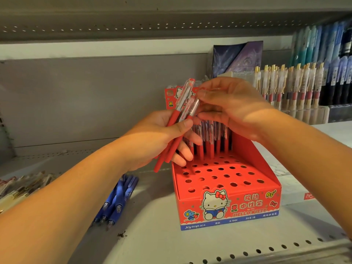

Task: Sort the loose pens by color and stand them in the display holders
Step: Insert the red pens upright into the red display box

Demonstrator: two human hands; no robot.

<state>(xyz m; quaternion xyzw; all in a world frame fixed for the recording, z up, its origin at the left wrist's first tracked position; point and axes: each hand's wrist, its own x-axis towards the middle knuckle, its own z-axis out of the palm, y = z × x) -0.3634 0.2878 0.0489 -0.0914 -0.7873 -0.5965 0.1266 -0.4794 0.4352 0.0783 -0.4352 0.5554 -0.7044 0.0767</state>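
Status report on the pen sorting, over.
Left hand grips bunch of red pens; right hand pinches one's clear top. Red cardboard holder: pens at back, front holes empty. Blue pens loose on shelf.

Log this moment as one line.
left hand: grips red pens | right hand: pinches one pen's top | red holder: pens at back | blue pens: loose on shelf

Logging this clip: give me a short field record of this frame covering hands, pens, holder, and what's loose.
left hand: grips a bundle of red pens
right hand: pinches the top of one pen in that bundle
holder: red box on the shelf
filled: standing pens in the back holes only
front holes: empty
loose: blue pens lying left of the box; cream pens at far left
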